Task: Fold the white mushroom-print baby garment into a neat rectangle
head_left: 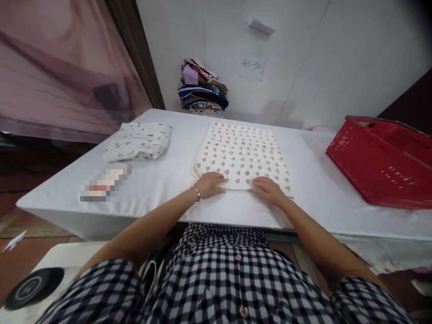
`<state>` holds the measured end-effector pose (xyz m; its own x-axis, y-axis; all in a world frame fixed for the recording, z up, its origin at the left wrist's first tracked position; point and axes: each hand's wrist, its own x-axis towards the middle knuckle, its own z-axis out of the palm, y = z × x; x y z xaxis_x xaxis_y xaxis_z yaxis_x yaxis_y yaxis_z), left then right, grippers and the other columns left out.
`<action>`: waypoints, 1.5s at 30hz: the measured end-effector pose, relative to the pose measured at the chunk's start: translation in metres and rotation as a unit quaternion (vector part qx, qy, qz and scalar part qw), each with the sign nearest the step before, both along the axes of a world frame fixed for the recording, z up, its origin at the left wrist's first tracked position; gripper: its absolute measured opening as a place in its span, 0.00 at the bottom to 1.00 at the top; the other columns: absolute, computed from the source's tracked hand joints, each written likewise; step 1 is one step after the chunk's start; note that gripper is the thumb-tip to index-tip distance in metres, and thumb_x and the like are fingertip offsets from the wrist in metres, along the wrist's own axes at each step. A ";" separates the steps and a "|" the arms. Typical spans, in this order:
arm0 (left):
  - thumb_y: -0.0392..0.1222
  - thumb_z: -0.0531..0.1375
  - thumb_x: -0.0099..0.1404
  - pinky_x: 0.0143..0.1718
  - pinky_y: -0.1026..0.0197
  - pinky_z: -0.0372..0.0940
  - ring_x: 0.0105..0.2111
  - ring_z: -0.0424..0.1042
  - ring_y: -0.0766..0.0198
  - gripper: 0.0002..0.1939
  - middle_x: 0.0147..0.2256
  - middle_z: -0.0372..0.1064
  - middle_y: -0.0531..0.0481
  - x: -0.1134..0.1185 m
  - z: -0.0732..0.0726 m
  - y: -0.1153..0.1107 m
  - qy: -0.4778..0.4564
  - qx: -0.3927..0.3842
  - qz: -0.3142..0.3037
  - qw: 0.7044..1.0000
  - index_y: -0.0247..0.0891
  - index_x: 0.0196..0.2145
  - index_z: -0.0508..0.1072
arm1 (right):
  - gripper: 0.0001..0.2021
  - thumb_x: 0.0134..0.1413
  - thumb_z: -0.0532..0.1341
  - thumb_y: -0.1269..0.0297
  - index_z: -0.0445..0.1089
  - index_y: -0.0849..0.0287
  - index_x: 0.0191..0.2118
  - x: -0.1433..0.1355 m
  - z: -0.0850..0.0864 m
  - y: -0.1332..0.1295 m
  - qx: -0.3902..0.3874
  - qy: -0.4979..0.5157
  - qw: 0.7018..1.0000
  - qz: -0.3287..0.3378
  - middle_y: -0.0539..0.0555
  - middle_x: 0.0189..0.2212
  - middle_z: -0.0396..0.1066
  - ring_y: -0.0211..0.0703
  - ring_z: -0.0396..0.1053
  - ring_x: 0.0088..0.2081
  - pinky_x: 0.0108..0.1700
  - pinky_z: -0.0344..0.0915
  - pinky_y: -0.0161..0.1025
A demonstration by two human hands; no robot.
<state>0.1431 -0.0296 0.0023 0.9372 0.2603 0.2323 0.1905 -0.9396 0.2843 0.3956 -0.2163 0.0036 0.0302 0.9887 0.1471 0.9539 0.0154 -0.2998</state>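
Observation:
A folded cream cloth (241, 150) printed with small grey, red, yellow and green mushroom-like motifs lies flat on the white-covered table (310, 180). Several layers show at its left edge. My left hand (209, 184), with a bracelet at the wrist, rests on the near edge of this cloth, fingers laid out and thumb apart. Farther right along the same edge, my right hand (269, 190) touches the cloth with its fingers extended. Some fingertips are hard to make out. Neither hand lifts the cloth.
Another folded white patterned cloth (140, 140) lies at the left, behind a pixelated flat object (105, 183). A red plastic basket (384, 162) stands at the right. Beyond the table, folded fabrics (203, 90) are stacked by the wall. A white stool (67, 256) is at lower left.

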 end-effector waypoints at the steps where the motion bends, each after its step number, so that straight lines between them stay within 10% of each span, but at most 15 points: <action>1: 0.50 0.60 0.59 0.51 0.54 0.57 0.50 0.64 0.57 0.21 0.49 0.67 0.46 0.000 -0.001 -0.002 0.004 0.012 0.003 1.000 0.42 0.49 0.70 | 0.20 0.60 0.50 0.53 0.69 0.53 0.51 -0.004 0.000 -0.001 0.007 -0.004 1.000 0.020 0.54 0.52 0.66 0.48 0.60 0.55 0.56 0.56 0.46; 16: 0.42 0.45 0.69 0.46 0.55 0.60 0.46 0.66 0.59 0.18 0.46 0.69 0.45 0.012 0.004 -0.005 -0.018 0.089 0.071 0.993 0.40 0.46 0.72 | 0.18 0.63 0.47 0.59 0.73 0.55 0.44 -0.023 -0.001 0.009 0.085 -0.014 0.994 -0.063 0.55 0.42 0.70 0.46 0.63 0.45 0.49 0.59 0.43; 45: 0.33 0.47 0.65 0.47 0.54 0.61 0.44 0.67 0.59 0.14 0.44 0.70 0.45 -0.019 -0.007 -0.005 0.023 0.113 0.030 0.993 0.37 0.40 0.72 | 0.17 0.63 0.47 0.62 0.72 0.57 0.44 -0.029 -0.004 0.010 0.054 -0.079 0.994 0.047 0.57 0.37 0.68 0.44 0.62 0.39 0.41 0.58 0.40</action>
